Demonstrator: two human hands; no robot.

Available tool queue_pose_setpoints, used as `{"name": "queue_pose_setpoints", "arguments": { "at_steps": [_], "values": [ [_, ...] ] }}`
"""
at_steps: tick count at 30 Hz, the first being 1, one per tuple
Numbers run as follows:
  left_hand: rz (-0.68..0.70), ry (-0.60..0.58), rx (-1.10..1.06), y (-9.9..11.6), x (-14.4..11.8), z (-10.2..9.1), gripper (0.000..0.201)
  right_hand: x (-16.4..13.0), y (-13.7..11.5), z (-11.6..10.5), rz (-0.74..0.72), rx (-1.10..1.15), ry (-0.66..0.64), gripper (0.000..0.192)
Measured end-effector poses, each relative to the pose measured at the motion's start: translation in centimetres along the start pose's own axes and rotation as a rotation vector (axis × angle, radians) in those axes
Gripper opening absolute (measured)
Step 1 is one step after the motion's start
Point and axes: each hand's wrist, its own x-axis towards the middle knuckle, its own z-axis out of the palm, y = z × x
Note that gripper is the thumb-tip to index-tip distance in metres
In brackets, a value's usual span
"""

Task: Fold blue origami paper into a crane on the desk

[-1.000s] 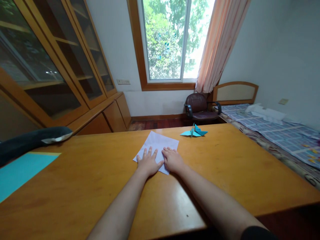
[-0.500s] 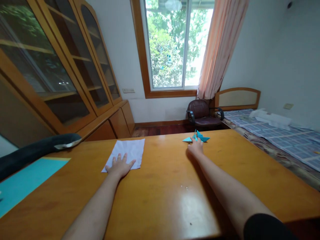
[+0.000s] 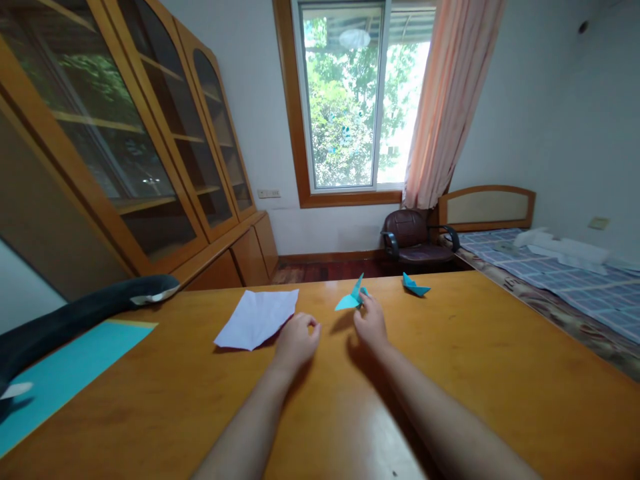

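My right hand (image 3: pixel 371 323) pinches a small folded turquoise paper figure (image 3: pixel 351 297) and holds it just above the wooden table (image 3: pixel 450 373). A second folded turquoise paper piece (image 3: pixel 415 285) lies further back to the right, near the table's far edge. My left hand (image 3: pixel 297 340) hovers over the table with curled fingers and holds nothing. It is just right of a white creased paper sheet (image 3: pixel 257 317) that lies flat.
A turquoise sheet (image 3: pixel 65 373) lies at the table's left, with a dark padded object (image 3: pixel 75 313) beside it. Behind the table stand a brown armchair (image 3: pixel 415 237), a bed (image 3: pixel 560 273) at the right and glass-door cabinets (image 3: pixel 125 153) at the left.
My right hand picked up one turquoise figure and drew it back toward the middle; the other stayed behind. My left hand left the white sheet and moved right.
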Motion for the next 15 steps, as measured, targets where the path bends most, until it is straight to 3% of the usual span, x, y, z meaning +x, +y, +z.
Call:
{"name": "queue_pose_setpoints", "arguments": {
  "at_steps": [3,7,10,15],
  "values": [
    [0.050,0.044,-0.117,2.7,-0.2,3.0,0.018,-2.2,-1.0,1.4,-0.081,0.123,0.070,0.047],
    [0.122,0.149,-0.351,3.5,-0.5,5.8,0.029,-4.5,-1.6,1.5,-0.205,0.184,0.041,0.042],
    [0.108,0.139,-0.573,3.2,-1.0,6.5,0.025,-5.1,-2.4,1.1,-0.266,0.208,-0.027,0.042],
    [-0.070,0.124,-0.749,2.2,-1.3,7.1,0.032,-5.3,-3.3,0.6,-0.346,0.306,-0.179,0.040]
  ]
}}
